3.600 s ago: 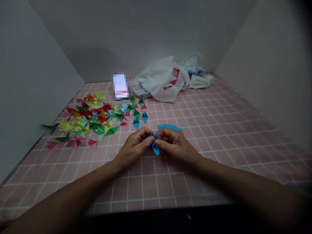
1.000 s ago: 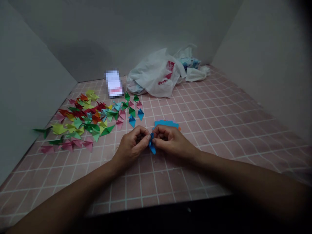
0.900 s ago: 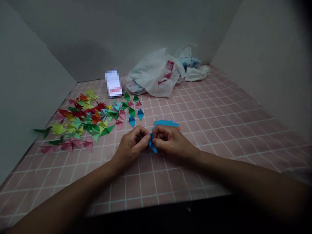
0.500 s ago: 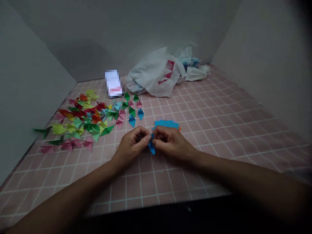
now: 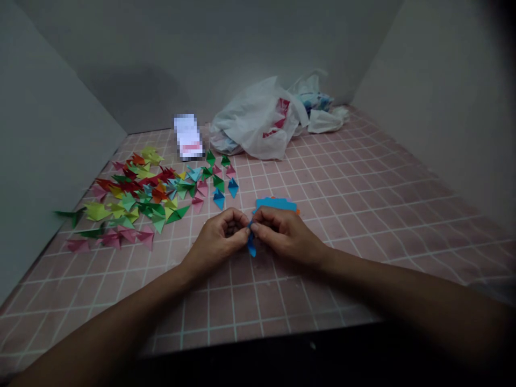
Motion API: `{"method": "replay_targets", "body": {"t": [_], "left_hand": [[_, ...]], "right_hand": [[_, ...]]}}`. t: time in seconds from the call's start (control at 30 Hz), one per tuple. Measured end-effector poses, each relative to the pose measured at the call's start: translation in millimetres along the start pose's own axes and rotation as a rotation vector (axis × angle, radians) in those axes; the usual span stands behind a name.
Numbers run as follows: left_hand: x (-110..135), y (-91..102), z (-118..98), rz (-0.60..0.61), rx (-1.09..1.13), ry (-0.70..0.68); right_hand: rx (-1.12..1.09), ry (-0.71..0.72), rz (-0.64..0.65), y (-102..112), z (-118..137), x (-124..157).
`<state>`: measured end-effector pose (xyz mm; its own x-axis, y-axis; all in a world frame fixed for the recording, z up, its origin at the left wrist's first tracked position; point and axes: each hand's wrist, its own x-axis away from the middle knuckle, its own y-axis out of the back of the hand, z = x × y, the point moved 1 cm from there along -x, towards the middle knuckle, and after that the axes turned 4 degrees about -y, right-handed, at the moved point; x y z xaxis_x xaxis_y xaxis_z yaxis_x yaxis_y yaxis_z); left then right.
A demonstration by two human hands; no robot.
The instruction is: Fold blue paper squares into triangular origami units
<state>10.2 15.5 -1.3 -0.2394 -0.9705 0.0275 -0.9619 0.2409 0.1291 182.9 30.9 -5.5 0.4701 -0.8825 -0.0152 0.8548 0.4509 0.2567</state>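
A small folded blue origami paper (image 5: pixel 252 248) is pinched between both hands near the middle of the table. My left hand (image 5: pixel 222 232) grips it from the left with thumb and curled fingers. From the right, my right hand (image 5: pixel 284 232) pinches its upper part, so most of the fold is hidden by fingertips. Its narrow lower tip points down toward me. Just behind my right hand lies a stack of paper sheets (image 5: pixel 278 203), blue on top, with orange and purple edges showing. Two folded blue pieces (image 5: pixel 218 198) lie beyond my left hand.
Many folded paper cranes (image 5: pixel 155 185) in several colours spread over the left of the pink checked tablecloth (image 5: pixel 342 209). A lit phone (image 5: pixel 188 137) leans at the back. White plastic bags (image 5: pixel 258 121) sit by the back wall. Pale walls enclose the sides.
The fingertips have closed in nearer each other over the blue paper, and less of it shows. My right thumb has shifted slightly up. The surrounding things stay in place.
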Motion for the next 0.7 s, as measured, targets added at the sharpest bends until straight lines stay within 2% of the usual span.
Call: {"method": "replay_targets", "body": {"t": [0.23, 0.4, 0.53, 0.7], "left_hand": [[1.3, 0.5, 4.0, 0.077, 0.025, -0.005], [1.5, -0.5, 1.2, 0.064, 0.068, -0.019], [2.9, 0.2, -1.5, 0.004, -0.025, -0.067], [5.4, 3.3, -0.8, -0.153, -0.233, -0.207]], "right_hand": [[0.175, 0.072, -0.016, 2.6, 1.6, -1.2], [0.164, 0.119, -0.045, 5.6, 4.1, -1.0], [0.073, 0.102, -0.064, 7.2, 5.6, -1.1], [-0.065, 0.019, -0.038, 1.7, 4.0, 0.8]]}}
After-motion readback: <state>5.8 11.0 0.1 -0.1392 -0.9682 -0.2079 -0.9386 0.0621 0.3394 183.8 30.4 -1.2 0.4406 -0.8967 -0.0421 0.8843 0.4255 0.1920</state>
